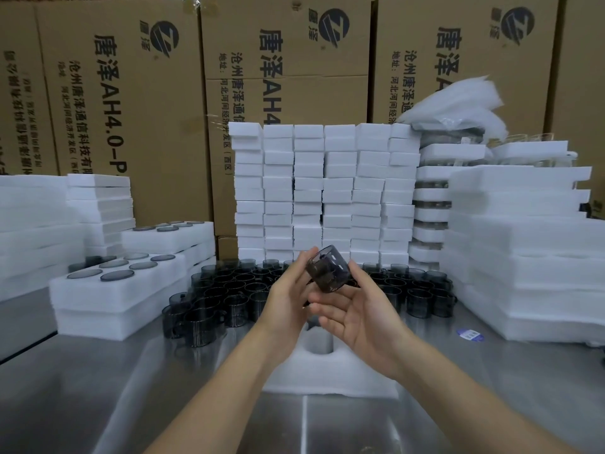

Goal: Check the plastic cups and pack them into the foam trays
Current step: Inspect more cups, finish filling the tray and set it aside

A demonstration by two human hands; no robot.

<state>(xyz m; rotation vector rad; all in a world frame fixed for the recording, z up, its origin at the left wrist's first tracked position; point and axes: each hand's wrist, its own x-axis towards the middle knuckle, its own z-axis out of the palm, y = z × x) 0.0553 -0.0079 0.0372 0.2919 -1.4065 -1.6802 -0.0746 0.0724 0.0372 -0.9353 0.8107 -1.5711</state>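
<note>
I hold one dark smoky plastic cup (pixel 327 268) tilted in the air above the table's middle. My left hand (pixel 288 296) grips its left side with the fingers curled round it. My right hand (pixel 357 309) cups it from below and from the right, palm up. Under my hands lies a white foam tray (pixel 304 371) with a round hole showing; my arms hide most of it. Behind my hands stand several more dark cups (pixel 229 290), upright and close together on the steel table.
Foam trays with cups in them (pixel 108 290) are stacked at the left. White foam blocks (pixel 324 188) form a wall behind the cups. More foam trays (pixel 523 240) are piled at the right. Cardboard boxes (pixel 131 93) line the back. A blue sticker (pixel 470 334) lies on the steel table (pixel 98 388).
</note>
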